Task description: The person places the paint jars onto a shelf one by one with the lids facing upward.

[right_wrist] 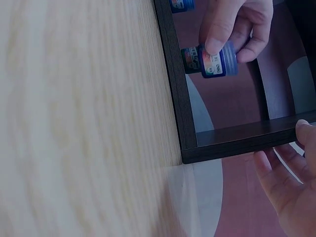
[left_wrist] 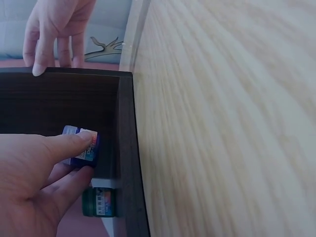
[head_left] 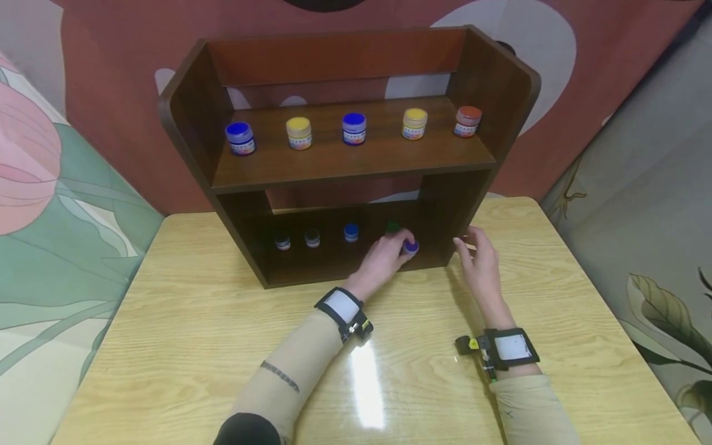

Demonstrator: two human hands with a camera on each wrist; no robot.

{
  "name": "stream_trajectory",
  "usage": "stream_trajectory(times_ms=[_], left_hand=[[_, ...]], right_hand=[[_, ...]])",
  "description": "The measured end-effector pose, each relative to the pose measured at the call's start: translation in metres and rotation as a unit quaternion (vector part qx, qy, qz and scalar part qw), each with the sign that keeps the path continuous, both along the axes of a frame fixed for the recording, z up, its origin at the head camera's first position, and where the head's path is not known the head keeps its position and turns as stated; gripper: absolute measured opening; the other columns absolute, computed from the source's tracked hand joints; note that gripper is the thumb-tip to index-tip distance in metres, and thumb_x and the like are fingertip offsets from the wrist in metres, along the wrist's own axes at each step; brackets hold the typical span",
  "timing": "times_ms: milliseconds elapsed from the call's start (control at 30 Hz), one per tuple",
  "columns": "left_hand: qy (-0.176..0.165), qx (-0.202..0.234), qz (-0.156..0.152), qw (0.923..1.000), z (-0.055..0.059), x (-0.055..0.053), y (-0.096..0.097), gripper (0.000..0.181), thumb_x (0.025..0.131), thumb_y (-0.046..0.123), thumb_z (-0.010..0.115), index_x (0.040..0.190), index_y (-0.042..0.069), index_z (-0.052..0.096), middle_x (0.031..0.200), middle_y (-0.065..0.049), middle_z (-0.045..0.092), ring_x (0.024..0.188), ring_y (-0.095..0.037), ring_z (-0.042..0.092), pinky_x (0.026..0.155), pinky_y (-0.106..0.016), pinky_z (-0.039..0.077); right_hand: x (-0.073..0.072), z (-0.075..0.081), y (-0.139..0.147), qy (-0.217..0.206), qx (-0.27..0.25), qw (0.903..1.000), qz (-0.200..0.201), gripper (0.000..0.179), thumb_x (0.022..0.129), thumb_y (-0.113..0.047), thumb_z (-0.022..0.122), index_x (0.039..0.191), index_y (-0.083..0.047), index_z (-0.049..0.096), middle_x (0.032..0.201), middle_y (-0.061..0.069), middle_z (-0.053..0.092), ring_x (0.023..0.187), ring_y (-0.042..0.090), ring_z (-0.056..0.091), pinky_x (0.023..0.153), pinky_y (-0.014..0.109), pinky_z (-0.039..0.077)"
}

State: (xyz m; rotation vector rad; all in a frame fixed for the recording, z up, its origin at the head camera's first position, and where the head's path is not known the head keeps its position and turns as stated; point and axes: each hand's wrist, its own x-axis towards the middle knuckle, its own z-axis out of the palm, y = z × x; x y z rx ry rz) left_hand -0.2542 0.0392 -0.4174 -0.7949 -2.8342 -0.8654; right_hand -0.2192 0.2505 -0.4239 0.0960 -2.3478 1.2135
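Observation:
My left hand (head_left: 382, 256) reaches into the right part of the lower shelf and pinches a small blue paint jar (left_wrist: 88, 148) between thumb and fingers. The jar is tilted on its side in the right wrist view. Behind it a green paint jar (left_wrist: 99, 202) stands on the lower board, mostly covered by the hand in the head view. At the right side panel of the dark wooden shelf (head_left: 356, 179), my right hand (head_left: 481, 262) holds the front edge, its thumb (right_wrist: 302, 129) on the edge and its fingers along the outer face.
Farther left on the lower board stand a blue-lidded jar (head_left: 351, 232) and two dark jars, one (head_left: 313, 238) beside the other (head_left: 282, 241). Several blue, yellow and red jars line the upper board. The shelf stands on a light wooden table (head_left: 183, 346) against a patterned backdrop.

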Motion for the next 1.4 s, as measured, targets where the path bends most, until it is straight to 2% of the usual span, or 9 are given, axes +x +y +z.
stream_trajectory(times_ms=[333,567,767,967,1100,1267,1400], left_hand=[[0.005,-0.005,0.004,1.0,-0.001,-0.011,0.012,0.027,0.096,0.022,0.068,0.12,0.013,0.058,0.113,-0.007,0.072,0.097,-0.019,0.072,0.076,-0.024,0.06],[0.009,-0.024,0.021,0.9995,-0.004,-0.021,0.019,0.028,0.096,0.021,0.068,0.121,0.014,0.056,0.118,-0.008,0.072,0.103,-0.021,0.072,0.081,-0.028,0.061],[0.029,-0.047,0.019,0.9983,-0.007,-0.026,0.026,0.027,0.098,0.02,0.065,0.122,0.014,0.055,0.119,-0.007,0.07,0.103,-0.022,0.072,0.081,-0.029,0.061],[0.044,-0.075,0.022,0.996,-0.008,-0.029,0.033,0.025,0.1,0.02,0.061,0.122,0.013,0.053,0.112,-0.008,0.072,0.096,-0.021,0.073,0.073,-0.027,0.062],[0.057,-0.104,0.03,0.9924,-0.01,-0.031,0.038,0.023,0.099,0.015,0.062,0.118,0.011,0.051,0.106,-0.009,0.071,0.089,-0.02,0.073,0.065,-0.026,0.061],[0.08,-0.155,0.043,0.9837,-0.01,-0.033,0.044,0.031,0.093,0.003,0.064,0.119,0.01,0.048,0.104,-0.009,0.071,0.084,-0.019,0.073,0.058,-0.023,0.059],[0.093,-0.168,0.049,0.9801,-0.011,-0.036,0.048,0.034,0.092,0.002,0.065,0.121,0.01,0.049,0.103,-0.009,0.072,0.081,-0.017,0.073,0.057,-0.021,0.058]], right_hand=[[0.0,0.003,0.001,0.004,0.006,0.9999,-0.006,0.029,0.1,-0.011,0.06,0.123,0.006,0.056,0.117,0.026,0.065,0.109,0.039,0.065,0.088,0.049,0.058],[-0.001,0.005,-0.001,0.012,0.009,0.9999,-0.003,0.028,0.099,-0.009,0.06,0.121,0.007,0.056,0.116,0.026,0.065,0.106,0.039,0.066,0.086,0.047,0.058],[-0.001,0.005,-0.001,0.011,0.009,0.9999,-0.004,0.025,0.099,-0.009,0.061,0.118,0.007,0.057,0.114,0.025,0.066,0.103,0.037,0.067,0.085,0.046,0.058],[0.0,0.003,0.0,0.013,0.005,0.9999,-0.002,0.022,0.098,-0.007,0.061,0.114,0.008,0.056,0.112,0.026,0.065,0.102,0.039,0.067,0.085,0.046,0.059],[0.001,0.001,0.0,0.014,0.007,0.9999,-0.002,0.023,0.098,-0.007,0.062,0.114,0.008,0.057,0.111,0.026,0.066,0.102,0.039,0.068,0.085,0.046,0.059],[0.001,0.0,-0.001,0.013,0.008,0.9999,-0.005,0.023,0.098,-0.007,0.062,0.114,0.008,0.057,0.112,0.026,0.066,0.103,0.04,0.068,0.084,0.047,0.059],[0.001,-0.001,0.0,0.014,0.005,0.9999,-0.004,0.023,0.097,-0.006,0.062,0.115,0.008,0.057,0.112,0.026,0.066,0.103,0.04,0.068,0.084,0.047,0.059]])
